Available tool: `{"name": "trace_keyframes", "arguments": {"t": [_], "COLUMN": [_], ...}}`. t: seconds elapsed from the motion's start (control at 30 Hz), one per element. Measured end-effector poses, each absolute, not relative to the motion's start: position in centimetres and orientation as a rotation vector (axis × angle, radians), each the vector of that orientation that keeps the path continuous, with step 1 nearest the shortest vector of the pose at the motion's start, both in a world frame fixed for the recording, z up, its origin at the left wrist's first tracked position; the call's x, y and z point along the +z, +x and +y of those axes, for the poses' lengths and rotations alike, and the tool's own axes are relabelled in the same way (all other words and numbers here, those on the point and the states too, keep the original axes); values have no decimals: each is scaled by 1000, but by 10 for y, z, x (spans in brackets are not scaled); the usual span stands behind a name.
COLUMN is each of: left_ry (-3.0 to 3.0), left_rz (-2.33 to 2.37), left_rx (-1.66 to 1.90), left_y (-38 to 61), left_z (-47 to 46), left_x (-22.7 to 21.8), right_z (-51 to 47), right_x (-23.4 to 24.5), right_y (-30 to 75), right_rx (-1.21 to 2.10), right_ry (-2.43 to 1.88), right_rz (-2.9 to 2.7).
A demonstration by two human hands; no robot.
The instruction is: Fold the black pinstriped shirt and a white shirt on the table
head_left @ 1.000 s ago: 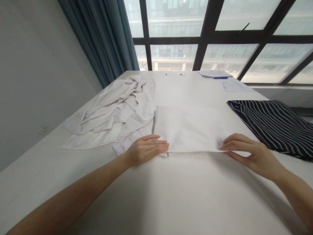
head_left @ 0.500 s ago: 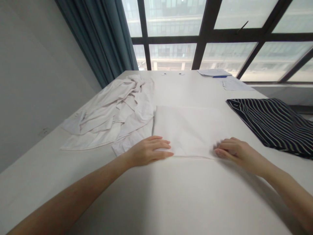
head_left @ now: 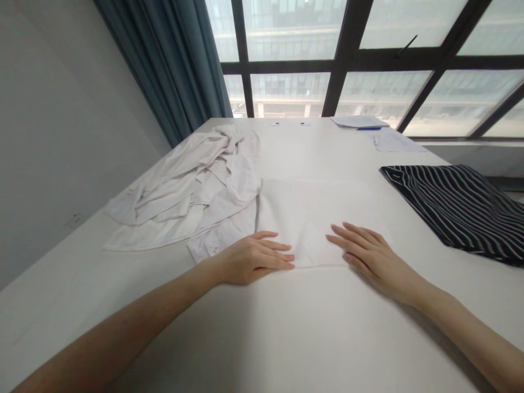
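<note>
A folded white cloth (head_left: 311, 204) lies flat on the white table (head_left: 311, 327) before me, with one slight wrinkle close to its near edge. My left hand (head_left: 256, 258) rests on its near left corner, fingers stretched out and pointing right. On the near right part of the cloth lies my right hand (head_left: 366, 254), palm down, its fingers spread toward the middle. Neither hand grips anything. The cloth's two near corners are covered by the hands.
Left of the cloth is a crumpled heap of white fabric (head_left: 196, 180), reaching close to its side. A black striped garment (head_left: 462, 207) lies at the right. Papers (head_left: 360, 121) and a blue pen (head_left: 369, 128) are at the far end, near the window.
My right hand has gone from curled fingers at the cloth's near right corner to lying flat further left on it. My left hand has shifted slightly toward me.
</note>
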State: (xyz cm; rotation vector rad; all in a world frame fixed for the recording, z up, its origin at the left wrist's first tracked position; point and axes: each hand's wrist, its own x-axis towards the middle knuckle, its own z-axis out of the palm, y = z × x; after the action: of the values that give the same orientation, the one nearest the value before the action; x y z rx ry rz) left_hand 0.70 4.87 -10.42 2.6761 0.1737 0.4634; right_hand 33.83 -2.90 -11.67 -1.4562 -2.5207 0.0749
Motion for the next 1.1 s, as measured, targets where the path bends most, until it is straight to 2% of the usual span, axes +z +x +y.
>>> {"name": "trace_keyframes", "arguments": {"t": [0.23,0.43,0.6,0.83,0.97,1.1], "left_ry": [2576,2721,2789,2773,2827,2897], "left_rz": [390,667,867,1027,989,820], "left_rx": [588,461,386,473,420,450], "left_y": [6,2,3,3,2,-2], "left_z": [51,58,59,61,63,66], "left_x": [-112,-116,-116,-121,-116,-106], "right_z": [-23,-15,-13,-17,-21,-24], "right_x": [-124,-116,-110,-107,-101,-86], "right_y": [362,396,401,399,395,392], "right_rx": [-46,-95,249,580,705,970], "right_ry": [-1682,-1947,-2037,-2082,-2014,-1899], "right_rz": [-2320,-1992,-1655,-1437,-1441,-1493]}}
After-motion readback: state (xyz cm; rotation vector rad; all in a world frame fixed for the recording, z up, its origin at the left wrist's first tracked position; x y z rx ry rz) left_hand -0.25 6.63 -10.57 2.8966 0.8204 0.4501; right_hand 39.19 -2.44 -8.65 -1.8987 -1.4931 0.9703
